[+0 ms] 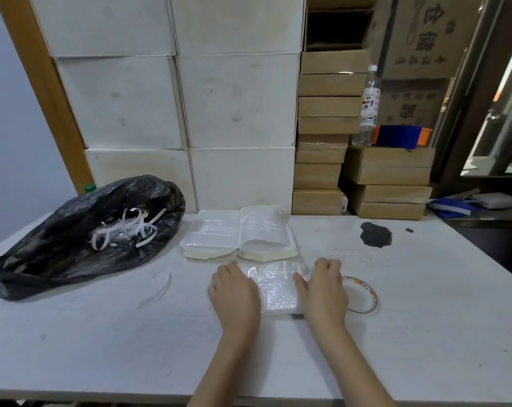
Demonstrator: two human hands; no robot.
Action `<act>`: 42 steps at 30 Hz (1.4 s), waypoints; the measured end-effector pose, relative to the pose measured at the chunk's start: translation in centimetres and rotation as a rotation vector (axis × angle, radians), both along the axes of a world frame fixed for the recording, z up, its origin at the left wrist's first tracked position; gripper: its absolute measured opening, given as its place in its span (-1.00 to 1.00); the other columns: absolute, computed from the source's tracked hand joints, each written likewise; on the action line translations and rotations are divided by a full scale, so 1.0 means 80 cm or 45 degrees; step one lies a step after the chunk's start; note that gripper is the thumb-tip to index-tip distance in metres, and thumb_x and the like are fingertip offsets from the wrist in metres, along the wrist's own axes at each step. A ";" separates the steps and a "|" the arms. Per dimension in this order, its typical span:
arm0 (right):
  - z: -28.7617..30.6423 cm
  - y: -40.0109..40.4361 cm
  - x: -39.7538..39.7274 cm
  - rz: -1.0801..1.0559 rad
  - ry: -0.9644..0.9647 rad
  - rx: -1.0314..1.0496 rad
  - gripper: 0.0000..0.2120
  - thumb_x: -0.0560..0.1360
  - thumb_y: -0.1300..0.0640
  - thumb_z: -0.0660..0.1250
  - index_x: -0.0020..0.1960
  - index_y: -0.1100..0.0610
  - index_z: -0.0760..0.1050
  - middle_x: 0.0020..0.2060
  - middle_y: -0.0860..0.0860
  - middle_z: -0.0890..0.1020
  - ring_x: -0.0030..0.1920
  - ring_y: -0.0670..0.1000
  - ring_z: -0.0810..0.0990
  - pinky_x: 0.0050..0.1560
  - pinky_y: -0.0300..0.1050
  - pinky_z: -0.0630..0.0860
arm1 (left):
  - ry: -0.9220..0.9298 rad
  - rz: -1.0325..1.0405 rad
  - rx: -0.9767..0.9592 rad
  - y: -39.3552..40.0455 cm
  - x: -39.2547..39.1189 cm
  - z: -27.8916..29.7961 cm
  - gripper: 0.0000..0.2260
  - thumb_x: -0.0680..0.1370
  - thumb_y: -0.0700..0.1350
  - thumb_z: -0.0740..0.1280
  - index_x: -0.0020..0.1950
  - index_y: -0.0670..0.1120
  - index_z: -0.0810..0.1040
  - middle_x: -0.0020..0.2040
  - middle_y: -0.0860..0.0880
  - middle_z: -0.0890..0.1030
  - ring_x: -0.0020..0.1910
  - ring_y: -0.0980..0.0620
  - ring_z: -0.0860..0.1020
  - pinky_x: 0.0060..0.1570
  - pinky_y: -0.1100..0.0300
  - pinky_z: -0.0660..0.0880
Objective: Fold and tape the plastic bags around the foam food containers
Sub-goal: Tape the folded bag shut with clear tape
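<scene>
A white table [102,333] carries everything here, and places below are given from the bagged foam container [278,289] lying near its middle. Far to the left of that container slumps a black rubbish bag [58,245], its mouth showing white paper strips [122,230]. Nearer, still to the left, a curled clear strip [159,289] lies flat on the table. Just behind the container two stacks of bagged containers [237,233] sit side by side, touching each other, with white boxes [175,98] piled against the wall beyond them.

The left hand [234,292] lies on the container's left edge, palm down, fingers fairly straight and pressing the plastic flat. The container itself, wrapped in crinkled clear plastic, shows only between the two hands. The right hand [322,286] covers its right edge, thumb laid across the plastic and the other fingers curled over the far right corner; whether they pinch the bag cannot be told.

Just right of the container, partly under the right hand, lies a roll of clear tape [363,295]. Farther right and behind, a dark stain [375,235] marks the table, and brown cartons [390,183] carry a clear bottle [368,107].
</scene>
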State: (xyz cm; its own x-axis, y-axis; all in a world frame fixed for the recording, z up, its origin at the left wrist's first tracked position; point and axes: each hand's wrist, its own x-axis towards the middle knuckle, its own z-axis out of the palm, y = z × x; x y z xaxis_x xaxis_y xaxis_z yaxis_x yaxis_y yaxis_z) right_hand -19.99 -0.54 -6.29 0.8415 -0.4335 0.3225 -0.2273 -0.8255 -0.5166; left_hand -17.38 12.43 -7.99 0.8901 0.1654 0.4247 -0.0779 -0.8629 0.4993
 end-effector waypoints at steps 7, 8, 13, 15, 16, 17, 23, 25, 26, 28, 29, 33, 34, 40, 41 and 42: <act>-0.016 0.016 0.005 0.724 0.066 -0.402 -0.33 0.61 -0.05 -0.31 0.35 0.25 0.41 0.33 0.12 0.48 0.39 0.06 0.39 0.42 -0.22 0.02 | 0.116 -0.771 0.150 0.010 0.003 -0.005 -0.55 0.59 -0.12 -0.05 0.48 -0.10 0.25 0.48 0.06 0.27 0.50 0.09 0.17 0.32 0.44 0.05; -0.015 0.017 0.003 0.734 0.074 -0.394 -0.28 0.59 -0.10 -0.38 0.39 0.24 0.36 0.37 0.11 0.44 0.43 0.05 0.33 0.43 -0.22 -0.04 | 0.152 -0.792 0.131 0.013 0.004 -0.010 -0.58 0.63 -0.13 -0.04 0.50 -0.08 0.17 0.50 0.09 0.21 0.51 0.12 0.12 0.32 0.47 0.01; -0.009 0.013 0.003 0.691 0.248 -0.237 -0.48 0.63 -0.02 -0.08 0.54 0.15 -0.03 0.54 0.01 0.00 0.53 -0.09 -0.07 0.45 -0.28 -0.16 | 0.282 -0.741 0.192 0.024 -0.001 -0.006 -0.57 0.66 -0.03 -0.04 0.54 -0.02 0.05 0.54 0.12 0.10 0.52 0.19 0.01 0.41 0.31 0.05; -0.004 0.013 0.001 0.653 0.280 -0.174 -0.46 0.63 -0.04 -0.02 0.54 0.13 -0.02 0.54 -0.01 0.01 0.53 -0.10 -0.03 0.46 -0.23 -0.06 | 0.342 -0.694 0.211 0.027 -0.003 -0.003 -0.56 0.66 0.01 -0.06 0.54 -0.03 0.06 0.55 0.09 0.10 0.53 0.15 -0.01 0.44 0.22 0.03; -0.002 0.013 0.002 0.635 0.308 -0.142 -0.45 0.62 -0.07 0.00 0.54 0.12 -0.01 0.54 -0.02 0.02 0.52 -0.09 -0.01 0.46 -0.21 -0.02 | 0.362 -0.682 0.236 0.029 -0.004 -0.003 -0.55 0.65 0.03 -0.06 0.54 -0.04 0.06 0.55 0.07 0.10 0.53 0.13 -0.01 0.46 0.20 0.01; -0.003 0.012 0.002 0.608 0.346 -0.118 -0.42 0.61 -0.11 0.01 0.54 0.11 -0.01 0.54 -0.01 0.03 0.52 -0.08 0.00 0.47 -0.18 0.01 | 0.367 -0.669 0.290 0.030 -0.003 -0.004 -0.54 0.65 0.04 -0.06 0.54 -0.06 0.04 0.55 0.04 0.09 0.54 0.11 -0.01 0.47 0.18 -0.01; -0.003 -0.021 -0.022 0.561 0.287 -0.194 -0.06 0.36 -0.43 -0.43 0.54 0.13 -0.11 0.54 -0.03 -0.12 0.50 -0.14 -0.19 0.44 -0.25 -0.21 | 0.354 -0.529 0.398 0.048 -0.009 -0.001 -0.16 0.45 0.38 -0.36 0.54 -0.14 -0.05 0.57 -0.05 -0.02 0.55 0.01 -0.05 0.49 0.17 -0.12; 0.000 -0.033 -0.036 0.651 0.232 -0.228 0.03 0.22 -0.42 -0.59 0.54 0.08 -0.13 0.48 -0.15 -0.20 0.43 -0.26 -0.26 0.38 -0.33 -0.27 | 0.228 -0.580 0.505 0.052 -0.020 0.002 -0.11 0.46 0.34 -0.43 0.48 -0.20 0.21 0.51 -0.08 0.21 0.49 -0.04 0.22 0.44 0.18 0.14; 0.000 -0.035 -0.042 0.702 0.243 -0.244 -0.02 0.25 -0.39 -0.55 0.54 0.06 -0.13 0.46 -0.20 -0.20 0.41 -0.29 -0.27 0.38 -0.35 -0.26 | 0.228 -0.606 0.580 0.048 -0.027 -0.001 -0.23 0.56 0.24 -0.32 0.37 -0.20 0.42 0.40 -0.09 0.41 0.37 -0.03 0.42 0.31 0.18 0.36; -0.002 -0.036 -0.050 0.795 0.290 -0.267 -0.24 0.45 -0.32 -0.32 0.54 0.05 -0.15 0.48 -0.21 -0.17 0.45 -0.27 -0.23 0.41 -0.35 -0.20 | 0.211 -0.683 0.659 0.035 -0.037 -0.009 -0.43 0.62 0.07 -0.13 0.16 -0.14 0.62 0.20 -0.04 0.61 0.17 0.03 0.60 0.05 0.20 0.54; -0.004 -0.037 -0.051 0.803 0.308 -0.269 -0.36 0.56 -0.23 -0.18 0.54 0.04 -0.15 0.49 -0.19 -0.16 0.47 -0.26 -0.20 0.44 -0.34 -0.15 | 0.178 -0.722 0.681 0.030 -0.040 -0.013 -0.48 0.60 0.04 -0.07 0.15 -0.13 0.63 0.18 -0.03 0.62 0.14 0.04 0.61 0.02 0.21 0.55; -0.007 -0.056 -0.060 0.727 0.296 -0.233 -0.44 0.63 -0.07 -0.03 0.55 0.04 -0.14 0.53 -0.13 -0.12 0.46 -0.26 -0.15 0.43 -0.32 -0.10 | 0.245 -0.884 0.611 0.005 -0.033 -0.009 -0.29 0.49 0.16 -0.25 0.47 -0.25 0.20 0.50 -0.11 0.15 0.49 -0.03 0.19 0.41 0.19 0.09; -0.007 -0.063 -0.064 0.698 0.301 -0.252 -0.44 0.63 -0.06 -0.03 0.55 0.05 -0.15 0.53 -0.11 -0.12 0.49 -0.23 -0.13 0.42 -0.33 -0.11 | 0.248 -0.931 0.594 -0.003 -0.031 -0.008 -0.21 0.48 0.24 -0.38 0.51 -0.22 0.07 0.53 -0.10 0.03 0.53 -0.06 0.05 0.43 0.14 -0.08; 0.004 -0.104 -0.081 0.462 0.409 -0.319 -0.45 0.64 -0.02 -0.05 0.54 0.15 -0.14 0.54 0.00 -0.08 0.53 -0.10 -0.07 0.46 -0.27 -0.07 | 0.156 -1.058 0.662 -0.069 -0.022 -0.009 -0.04 0.29 0.28 -0.58 0.53 -0.19 -0.03 0.56 -0.12 -0.01 0.55 -0.06 -0.06 0.43 0.08 -0.29; 0.007 -0.108 -0.077 0.432 0.429 -0.326 -0.45 0.64 -0.02 -0.05 0.54 0.17 -0.13 0.54 0.03 -0.06 0.53 -0.08 -0.06 0.46 -0.26 -0.07 | 0.160 -1.050 0.706 -0.079 -0.018 -0.005 -0.05 0.32 0.28 -0.59 0.53 -0.20 -0.04 0.56 -0.14 -0.01 0.55 -0.07 -0.06 0.46 0.09 -0.27; 0.010 -0.112 -0.071 0.408 0.452 -0.342 -0.45 0.64 -0.01 -0.06 0.54 0.19 -0.12 0.54 0.05 -0.05 0.53 -0.06 -0.05 0.46 -0.24 -0.07 | 0.175 -1.032 0.758 -0.090 -0.013 0.002 -0.14 0.41 0.24 -0.56 0.53 -0.22 -0.04 0.56 -0.16 -0.02 0.55 -0.08 -0.06 0.48 0.09 -0.23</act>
